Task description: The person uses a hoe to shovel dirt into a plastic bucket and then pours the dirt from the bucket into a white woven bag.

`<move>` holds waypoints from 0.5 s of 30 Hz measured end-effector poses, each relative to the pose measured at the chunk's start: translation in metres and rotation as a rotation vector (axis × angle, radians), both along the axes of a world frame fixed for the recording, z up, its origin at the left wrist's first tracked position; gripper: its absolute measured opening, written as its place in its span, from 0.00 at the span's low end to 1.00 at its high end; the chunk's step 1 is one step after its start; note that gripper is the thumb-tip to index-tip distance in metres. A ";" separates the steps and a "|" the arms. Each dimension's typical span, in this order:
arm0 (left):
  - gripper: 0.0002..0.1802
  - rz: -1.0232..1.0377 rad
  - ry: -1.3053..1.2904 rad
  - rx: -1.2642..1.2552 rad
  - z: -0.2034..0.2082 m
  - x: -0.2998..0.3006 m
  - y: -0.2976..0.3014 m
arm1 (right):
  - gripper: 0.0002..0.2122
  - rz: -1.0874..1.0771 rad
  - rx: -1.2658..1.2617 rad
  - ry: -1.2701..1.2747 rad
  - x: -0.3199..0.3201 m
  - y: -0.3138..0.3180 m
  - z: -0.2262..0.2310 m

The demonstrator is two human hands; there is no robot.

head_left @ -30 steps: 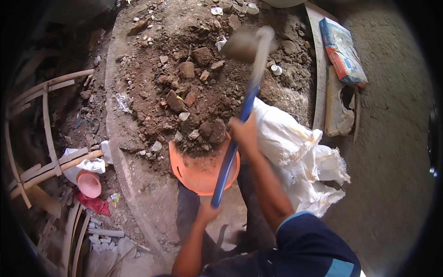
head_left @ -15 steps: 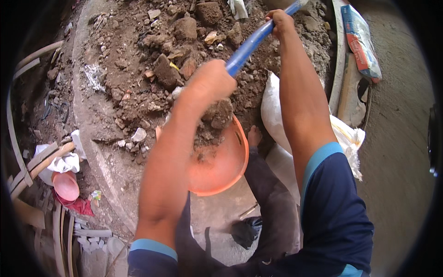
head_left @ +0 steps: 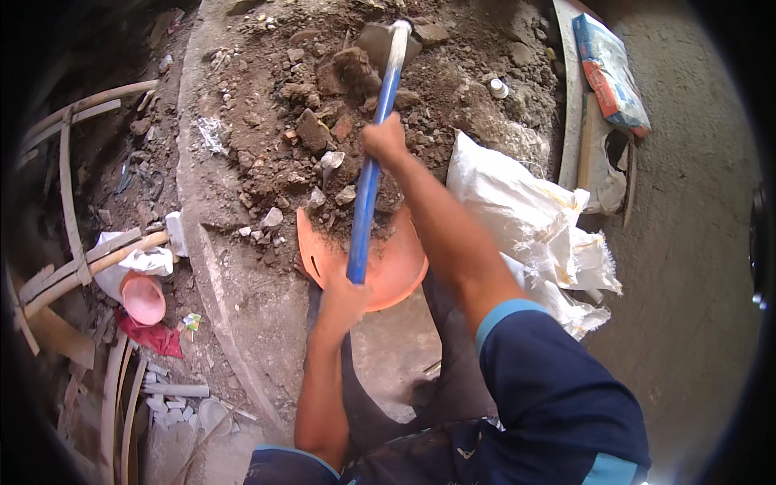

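Both hands grip a hoe with a blue handle that whitens toward its head. My right hand is wrapped round the upper part of the handle. Lower down, my left hand is closed round the near end, slightly blurred. The hoe's metal blade rests at the far end among soil and clods, partly hidden by a big lump. Beneath the handle, an orange plastic basin lies between my feet and the heap, its far side against the soil, with some loose dirt inside.
White woven sacks lie right of the basin. A red, white and blue bag rests by a board at the far right. On the left are wooden poles, a pink bucket, a red cloth and scraps.
The hoe has swung from slanting up-right to nearly straight ahead, its blade now in the heap. My left hand has dropped toward me; my right hand has come lower and left. The view has shifted.
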State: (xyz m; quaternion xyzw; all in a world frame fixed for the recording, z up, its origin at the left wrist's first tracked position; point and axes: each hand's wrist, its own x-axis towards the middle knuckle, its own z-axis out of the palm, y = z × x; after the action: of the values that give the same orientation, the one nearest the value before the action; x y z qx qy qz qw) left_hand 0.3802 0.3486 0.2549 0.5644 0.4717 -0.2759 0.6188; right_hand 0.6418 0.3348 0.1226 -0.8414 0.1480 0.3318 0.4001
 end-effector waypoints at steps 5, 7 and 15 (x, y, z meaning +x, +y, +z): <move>0.11 0.003 0.148 -0.042 0.033 -0.068 -0.042 | 0.22 0.128 -0.065 0.090 -0.081 -0.025 0.017; 0.13 -0.090 0.171 0.032 0.036 -0.114 -0.067 | 0.20 0.078 -0.017 0.152 -0.116 -0.048 0.030; 0.13 -0.173 0.235 0.024 0.128 -0.184 -0.133 | 0.22 0.053 0.008 0.165 -0.201 -0.121 0.146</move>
State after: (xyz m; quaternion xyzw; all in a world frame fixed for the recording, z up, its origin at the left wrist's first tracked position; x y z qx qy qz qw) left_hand 0.1961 0.2160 0.3832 0.5741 0.4938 -0.3867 0.5264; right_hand 0.4411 0.2140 0.2686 -0.8132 0.1567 0.4111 0.3809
